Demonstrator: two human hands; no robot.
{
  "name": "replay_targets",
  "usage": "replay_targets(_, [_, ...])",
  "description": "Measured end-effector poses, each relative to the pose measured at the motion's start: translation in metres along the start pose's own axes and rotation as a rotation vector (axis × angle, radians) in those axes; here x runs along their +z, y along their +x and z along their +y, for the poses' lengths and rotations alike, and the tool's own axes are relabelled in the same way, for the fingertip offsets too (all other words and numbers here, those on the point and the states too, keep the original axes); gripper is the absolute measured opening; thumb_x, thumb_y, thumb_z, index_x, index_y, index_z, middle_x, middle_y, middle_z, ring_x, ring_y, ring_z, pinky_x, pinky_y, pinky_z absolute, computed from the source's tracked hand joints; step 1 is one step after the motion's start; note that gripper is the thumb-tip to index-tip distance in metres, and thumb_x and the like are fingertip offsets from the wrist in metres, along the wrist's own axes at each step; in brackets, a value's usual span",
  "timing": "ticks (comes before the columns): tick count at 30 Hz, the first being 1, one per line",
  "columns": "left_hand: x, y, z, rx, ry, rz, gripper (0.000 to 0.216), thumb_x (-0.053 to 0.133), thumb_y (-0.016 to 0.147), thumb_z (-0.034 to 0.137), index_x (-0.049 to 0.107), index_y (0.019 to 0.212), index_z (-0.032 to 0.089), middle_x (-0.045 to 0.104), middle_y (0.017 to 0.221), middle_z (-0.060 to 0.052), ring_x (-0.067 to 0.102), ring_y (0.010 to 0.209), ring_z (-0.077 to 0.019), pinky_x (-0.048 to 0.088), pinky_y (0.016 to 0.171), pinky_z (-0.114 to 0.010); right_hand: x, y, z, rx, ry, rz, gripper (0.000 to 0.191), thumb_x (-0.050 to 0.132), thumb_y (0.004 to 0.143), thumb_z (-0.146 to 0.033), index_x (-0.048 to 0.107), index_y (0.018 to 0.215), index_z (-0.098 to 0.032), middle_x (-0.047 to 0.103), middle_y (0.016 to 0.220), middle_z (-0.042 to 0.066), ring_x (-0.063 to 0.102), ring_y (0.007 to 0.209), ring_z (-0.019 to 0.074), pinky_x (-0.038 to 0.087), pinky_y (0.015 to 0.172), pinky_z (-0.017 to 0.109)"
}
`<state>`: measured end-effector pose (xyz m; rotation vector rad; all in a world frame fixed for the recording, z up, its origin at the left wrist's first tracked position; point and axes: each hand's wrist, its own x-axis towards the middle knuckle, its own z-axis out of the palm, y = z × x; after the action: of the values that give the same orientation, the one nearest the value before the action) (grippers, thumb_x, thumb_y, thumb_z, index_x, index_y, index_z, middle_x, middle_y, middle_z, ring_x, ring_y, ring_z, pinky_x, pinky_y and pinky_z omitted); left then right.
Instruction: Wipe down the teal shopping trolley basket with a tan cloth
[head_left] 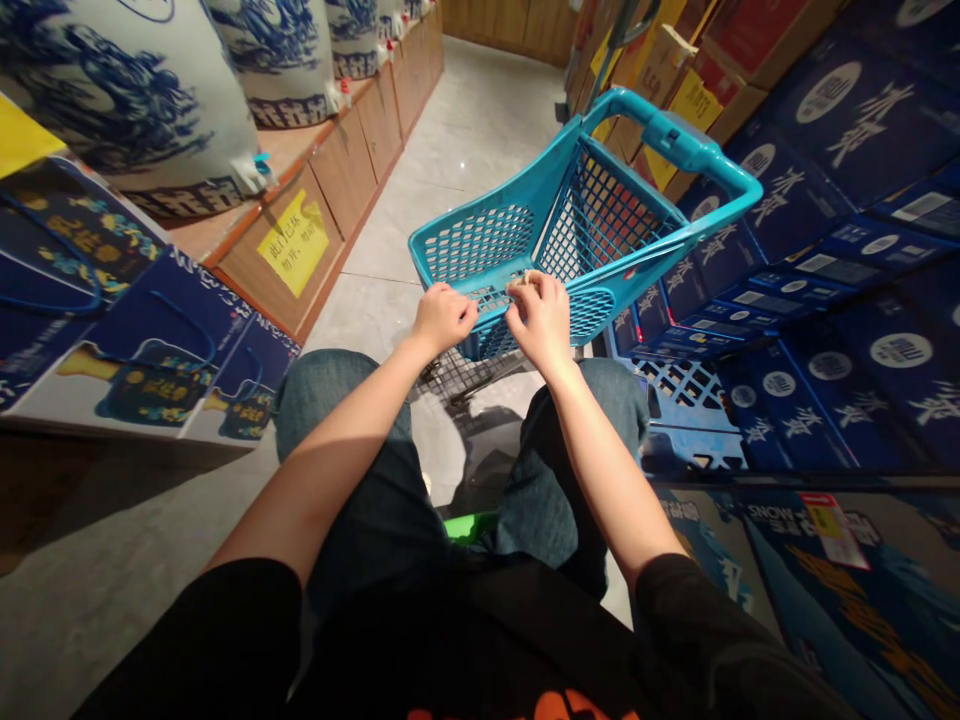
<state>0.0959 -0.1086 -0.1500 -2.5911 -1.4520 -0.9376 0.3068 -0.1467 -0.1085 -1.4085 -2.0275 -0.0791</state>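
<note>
A teal plastic shopping basket [525, 225] on a wheeled frame stands in the aisle in front of my knees, its handle [686, 150] up at the far right. My left hand [442, 318] is closed over the basket's near rim. Just to its right, my right hand [540, 318] is closed at the same rim, pinching a small pale thing [527, 280] that I cannot make out. I see nothing inside the basket.
Blue cartons [840, 330] are stacked along the right side of the aisle. At left stand blue gift boxes [150, 350], wooden cabinets with a yellow label [294, 242] and large blue-and-white ceramic jars [127, 90]. The grey tiled floor [465, 130] runs ahead.
</note>
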Motion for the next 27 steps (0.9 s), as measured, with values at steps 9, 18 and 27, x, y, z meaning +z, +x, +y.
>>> replay_targets(9, [0.000, -0.001, 0.001, 0.013, -0.002, 0.017, 0.048, 0.041, 0.105, 0.033, 0.066, 0.065, 0.021, 0.075, 0.071, -0.010, 0.067, 0.072, -0.0252, 0.049, 0.088, -0.048, -0.001, 0.003, 0.014, -0.105, 0.090, -0.010, 0.031, 0.059, 0.097, -0.017, 0.079, 0.119, -0.022, 0.069, 0.133, 0.015, 0.061, 0.126, 0.0330, 0.050, 0.115, 0.052])
replay_targets(18, [0.000, 0.000, 0.000, 0.024, -0.014, 0.023, 0.046, 0.042, 0.104, 0.032, 0.065, 0.066, 0.021, 0.075, 0.071, -0.011, 0.067, 0.072, -0.0263, 0.048, 0.086, -0.048, 0.001, -0.007, -0.003, -0.255, 0.094, -0.093, 0.036, 0.063, 0.096, -0.019, 0.078, 0.129, -0.021, 0.065, 0.145, 0.016, 0.055, 0.138, 0.0353, 0.045, 0.123, 0.056])
replay_targets(27, [0.000, -0.001, 0.001, 0.022, -0.006, 0.023, 0.049, 0.041, 0.105, 0.034, 0.066, 0.065, 0.022, 0.076, 0.071, -0.011, 0.067, 0.071, -0.0257, 0.049, 0.087, -0.048, -0.002, 0.000, 0.010, -0.015, 0.066, 0.035, 0.035, 0.059, 0.096, -0.017, 0.078, 0.125, -0.017, 0.068, 0.139, 0.018, 0.058, 0.133, 0.0359, 0.048, 0.120, 0.054])
